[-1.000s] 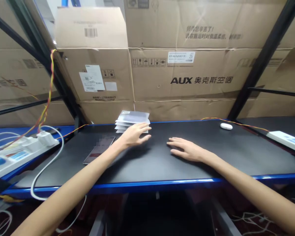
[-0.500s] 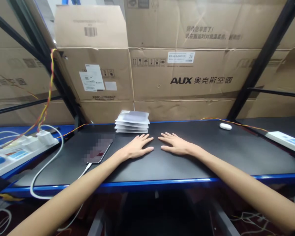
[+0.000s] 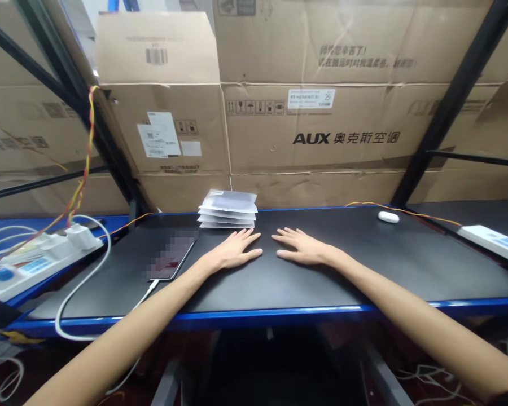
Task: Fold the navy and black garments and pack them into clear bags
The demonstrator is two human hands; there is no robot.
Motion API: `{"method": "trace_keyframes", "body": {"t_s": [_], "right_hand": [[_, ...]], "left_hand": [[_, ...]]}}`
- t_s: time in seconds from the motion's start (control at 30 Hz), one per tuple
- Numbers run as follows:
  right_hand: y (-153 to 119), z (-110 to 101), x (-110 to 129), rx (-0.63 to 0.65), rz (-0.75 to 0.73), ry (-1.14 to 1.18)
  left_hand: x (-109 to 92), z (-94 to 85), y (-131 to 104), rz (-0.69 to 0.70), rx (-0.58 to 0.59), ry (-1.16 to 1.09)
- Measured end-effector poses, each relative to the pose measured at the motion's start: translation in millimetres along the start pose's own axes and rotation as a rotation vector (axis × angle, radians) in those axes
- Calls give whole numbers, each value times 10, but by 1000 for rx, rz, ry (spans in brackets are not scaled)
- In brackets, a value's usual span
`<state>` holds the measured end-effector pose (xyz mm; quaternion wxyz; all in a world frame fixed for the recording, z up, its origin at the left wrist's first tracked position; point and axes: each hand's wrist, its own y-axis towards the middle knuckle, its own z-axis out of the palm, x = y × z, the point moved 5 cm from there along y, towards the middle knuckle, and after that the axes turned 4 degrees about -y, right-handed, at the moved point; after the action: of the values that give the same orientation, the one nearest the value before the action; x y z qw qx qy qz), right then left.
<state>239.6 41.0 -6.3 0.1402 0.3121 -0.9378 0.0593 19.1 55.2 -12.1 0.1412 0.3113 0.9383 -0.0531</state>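
My left hand (image 3: 233,251) lies palm down on the dark tabletop (image 3: 275,287), its fingers stretched out and nothing in it. Just beyond its fingertips is a stack of white, sheet-like layers (image 3: 227,210) with a translucent top, at the table's back edge. My right hand (image 3: 303,247) rests flat on the same surface, fingers spread and pointing toward the left hand, a small gap between the two. Left of my left forearm lies a phone (image 3: 175,259) with a white cable (image 3: 146,294) plugged in.
Cardboard boxes (image 3: 313,152) stand like a wall behind the table. A white power strip (image 3: 42,265) with plugs sits at the left, another power strip (image 3: 493,242) at the right. A small white case (image 3: 388,217) lies back right. Black frame posts (image 3: 436,118) rise at both sides.
My left hand has shifted very slightly left, and the view has moved a little. The right hand stays in place.
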Motion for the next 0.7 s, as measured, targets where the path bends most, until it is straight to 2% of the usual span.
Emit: {"method": "trace_keyframes", "body": {"t_s": [0.7], "right_hand": [[-6, -12, 9, 1, -1, -14]], "left_hand": [[12, 12, 6, 20, -9, 3]]}}
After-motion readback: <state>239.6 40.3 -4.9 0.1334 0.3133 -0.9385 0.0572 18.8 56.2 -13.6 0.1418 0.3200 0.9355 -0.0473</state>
